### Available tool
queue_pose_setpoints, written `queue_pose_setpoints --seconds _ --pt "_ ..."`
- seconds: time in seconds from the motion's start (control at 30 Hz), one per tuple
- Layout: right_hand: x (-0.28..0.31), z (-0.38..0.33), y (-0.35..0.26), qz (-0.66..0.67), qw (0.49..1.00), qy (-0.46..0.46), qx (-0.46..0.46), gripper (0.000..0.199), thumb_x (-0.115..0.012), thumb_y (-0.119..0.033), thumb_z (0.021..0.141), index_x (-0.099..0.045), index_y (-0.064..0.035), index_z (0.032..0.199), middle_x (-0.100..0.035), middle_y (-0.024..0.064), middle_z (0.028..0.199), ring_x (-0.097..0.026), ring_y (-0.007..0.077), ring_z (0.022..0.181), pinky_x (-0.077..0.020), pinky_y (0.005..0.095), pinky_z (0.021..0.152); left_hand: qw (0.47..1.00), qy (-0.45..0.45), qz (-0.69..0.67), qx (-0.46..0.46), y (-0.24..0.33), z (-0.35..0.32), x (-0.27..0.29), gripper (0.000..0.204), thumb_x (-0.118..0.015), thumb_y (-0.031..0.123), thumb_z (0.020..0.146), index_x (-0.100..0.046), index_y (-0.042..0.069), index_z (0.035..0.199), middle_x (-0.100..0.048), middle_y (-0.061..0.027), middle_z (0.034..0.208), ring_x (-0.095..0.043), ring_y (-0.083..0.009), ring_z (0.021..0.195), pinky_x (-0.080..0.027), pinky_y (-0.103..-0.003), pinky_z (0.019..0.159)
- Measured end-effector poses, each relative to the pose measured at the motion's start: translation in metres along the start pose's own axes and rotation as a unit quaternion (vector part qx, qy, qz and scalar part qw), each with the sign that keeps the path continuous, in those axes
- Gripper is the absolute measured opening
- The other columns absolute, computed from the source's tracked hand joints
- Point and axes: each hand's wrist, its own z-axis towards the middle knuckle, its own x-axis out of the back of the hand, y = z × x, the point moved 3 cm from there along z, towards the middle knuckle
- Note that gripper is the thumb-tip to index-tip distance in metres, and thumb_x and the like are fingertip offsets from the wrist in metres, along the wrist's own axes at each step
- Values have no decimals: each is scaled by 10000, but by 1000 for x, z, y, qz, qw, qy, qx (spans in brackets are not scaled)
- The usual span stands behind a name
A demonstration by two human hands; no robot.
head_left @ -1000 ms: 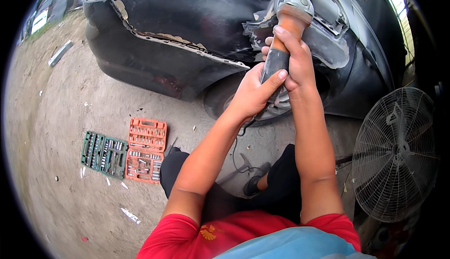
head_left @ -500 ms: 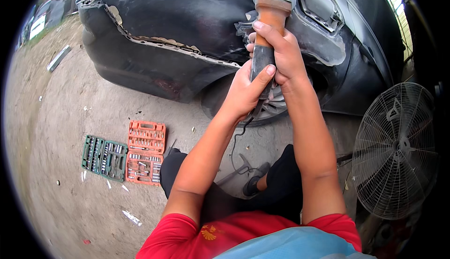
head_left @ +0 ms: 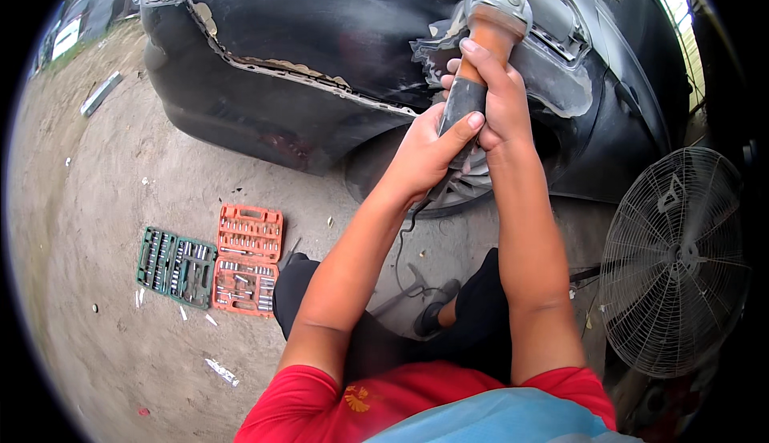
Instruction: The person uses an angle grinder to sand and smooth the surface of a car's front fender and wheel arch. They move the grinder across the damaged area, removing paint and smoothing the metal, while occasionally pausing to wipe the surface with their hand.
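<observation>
Both my hands grip an orange and black angle grinder [head_left: 490, 38], its silver head pointing up and to the right. My left hand [head_left: 428, 151] wraps the rear of its dark handle, thumb along the top. Further forward, my right hand [head_left: 498, 98] closes round the body where orange meets black. A power cord [head_left: 403, 239] drops from the grinder's rear end toward the ground. Behind the tool lies a dark car's body panel [head_left: 344, 26], with ragged, peeled filler [head_left: 439, 46] just left of the grinder head. The grinder's disc is mostly hidden beneath the head.
A wheel [head_left: 460, 191] sits below my hands under the car's arch. An open orange socket set [head_left: 247, 259] and a green one [head_left: 175, 267] lie on the ground at left. To the right stands a large wire-caged fan [head_left: 677, 259]. A split seam [head_left: 296, 74] runs along the bumper.
The grinder has shifted right and slightly down, its head tilting further right, and more of the ragged filler shows. Both hands keep their hold and move with it.
</observation>
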Motion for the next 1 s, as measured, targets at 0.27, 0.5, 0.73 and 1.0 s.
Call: queue_pose_setpoints --seconds 0.27,0.5,0.73,1.0 --pt "-17 6 -2 -20 999 -31 7 435 -853 -326 950 -682 10 1167 -735 125 981 -753 193 800 -624 324 693 1000 10 -18 -9 10 -1 2 502 -736 526 1047 -631 54 1185 -695 -32 942 -654 -93 729 -544 -253 650" --pt "-21 7 -5 -16 999 -35 18 441 -876 -315 915 -686 13 1140 -710 107 929 -730 185 778 -597 314 663 1000 11 -22 -11 15 -1 1 488 -735 521 1051 -642 57 1168 -697 -28 928 -650 -92 717 -533 -257 638" --pt "-18 8 -6 -18 1000 -8 15 507 -885 -327 912 -677 35 1200 -710 123 953 -723 195 784 -604 325 662 1000 0 -23 -4 16 2 3 471 -730 512 1059 -644 58 1155 -694 -24 914 -645 -88 704 -523 -254 629" --pt "-10 8 -4 -22 1000 -4 14 482 -867 -344 934 -679 28 1177 -724 130 977 -746 206 815 -627 343 680 1000 -20 -21 -7 9 6 5 469 -732 508 1061 -640 57 1151 -697 -19 921 -644 -83 716 -523 -251 642"
